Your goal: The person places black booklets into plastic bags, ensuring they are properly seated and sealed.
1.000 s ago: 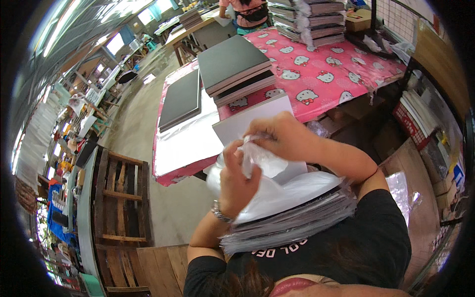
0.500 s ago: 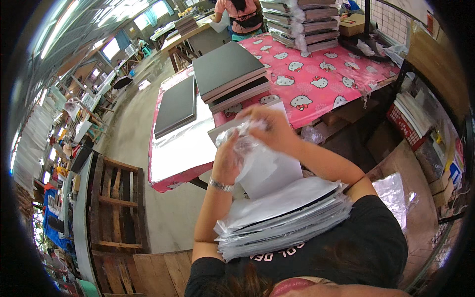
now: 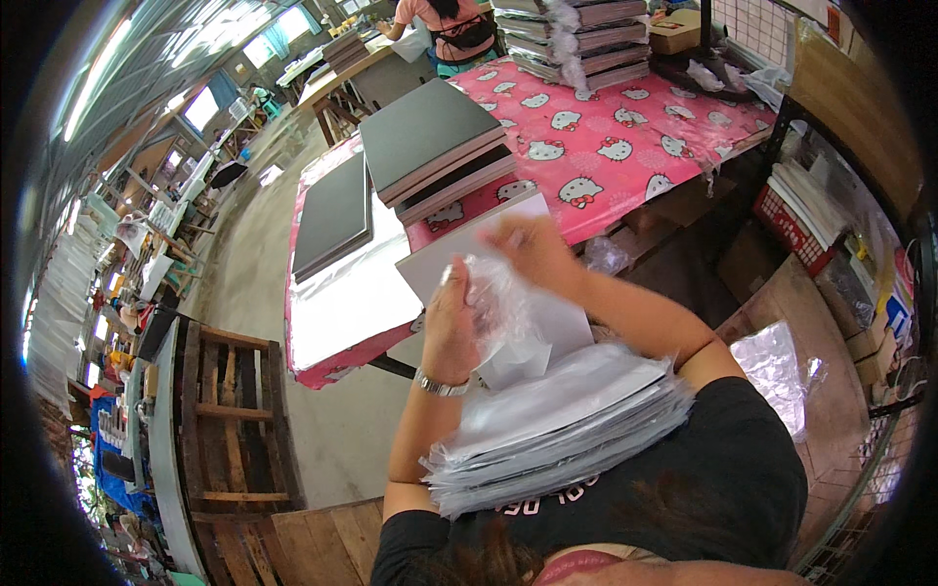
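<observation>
Crumpled clear plastic film is bunched in front of me, with my left hand closed on its left side. My right hand, smeared by motion, is just above and right of the film; whether its fingers grip any of it cannot be made out. Beneath both hands a white board slants from the table's near edge toward my body. A thick stack of sheets in clear plastic rests against my black shirt, and a small white flap lies at its far edge.
Dark-covered thick slabs and a flat dark panel lie on the pink patterned table. A tall wrapped stack stands at its back. A wooden pallet is at left, a red basket at right. Another person works beyond.
My hands have moved apart, the right lifting up and away from the film, which hangs looser by the left hand. The whole view has shifted slightly.
</observation>
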The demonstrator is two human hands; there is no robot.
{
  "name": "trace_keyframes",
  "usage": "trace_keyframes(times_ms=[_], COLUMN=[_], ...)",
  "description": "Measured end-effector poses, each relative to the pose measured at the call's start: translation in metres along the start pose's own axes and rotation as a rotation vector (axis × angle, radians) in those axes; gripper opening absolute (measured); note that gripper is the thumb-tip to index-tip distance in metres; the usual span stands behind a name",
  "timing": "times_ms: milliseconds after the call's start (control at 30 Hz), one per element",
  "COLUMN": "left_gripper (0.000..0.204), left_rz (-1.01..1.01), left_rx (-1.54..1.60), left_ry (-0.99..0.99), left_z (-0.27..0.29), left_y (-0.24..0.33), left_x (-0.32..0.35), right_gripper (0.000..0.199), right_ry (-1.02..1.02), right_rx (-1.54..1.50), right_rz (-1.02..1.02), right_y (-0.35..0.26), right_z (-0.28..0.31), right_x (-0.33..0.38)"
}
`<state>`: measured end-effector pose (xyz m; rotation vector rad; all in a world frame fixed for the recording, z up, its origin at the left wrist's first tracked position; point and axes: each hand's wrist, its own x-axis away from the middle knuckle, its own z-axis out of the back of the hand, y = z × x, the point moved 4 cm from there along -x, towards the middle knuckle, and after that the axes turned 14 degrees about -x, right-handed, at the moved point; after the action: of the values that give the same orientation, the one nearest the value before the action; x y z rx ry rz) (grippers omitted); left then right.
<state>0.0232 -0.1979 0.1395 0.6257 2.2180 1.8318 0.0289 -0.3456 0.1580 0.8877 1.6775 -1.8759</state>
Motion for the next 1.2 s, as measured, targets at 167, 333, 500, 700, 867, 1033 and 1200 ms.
trace_keyframes(times_ms=[167,333,500,700,867,1033,1200], left_gripper=[0.038,0.018,0.015,0.010,0.011,0.012,0.018], left_rz=[-0.220,-0.373,-0.290,-0.482,-0.496,-0.610,-0.668], left_rx=[-0.140,-0.191,-0.228,-0.182,-0.118,-0.275,-0.316], left_ry=[0.192,0.004,0.112,0.142,0.206,0.304,0.316], left_z=[0.021,0.028,0.030,0.034,0.016,0.024,0.012], left_y=[0.018,0.013,0.018,0.020,0.030,0.034,0.036], left_x=[0.004,-0.007,-0.004,-0.009,-0.011,-0.006,-0.002], right_gripper=[0.022,0.022,0.013,0.012,0.018,0.017,0.014], right_ry=[0.013,-0.337,-0.271,-0.319,-0.219,-0.206,-0.167], right_rx=[-0.055,-0.190,-0.580,-0.457,-0.795,-0.728,-0.509], right_rz=[-0.248,-0.028,-0.474,-0.495,-0.415,-0.505,-0.406], right_y=[0.030,-0.014,-0.002,0.002,0.010,-0.012,-0.001], right_z=[0.046,0.007,0.012,0.003,0.006,0.007,-0.002], right_x=[-0.012,-0.019,-0.018,-0.018,-0.014,-0.018,-0.017])
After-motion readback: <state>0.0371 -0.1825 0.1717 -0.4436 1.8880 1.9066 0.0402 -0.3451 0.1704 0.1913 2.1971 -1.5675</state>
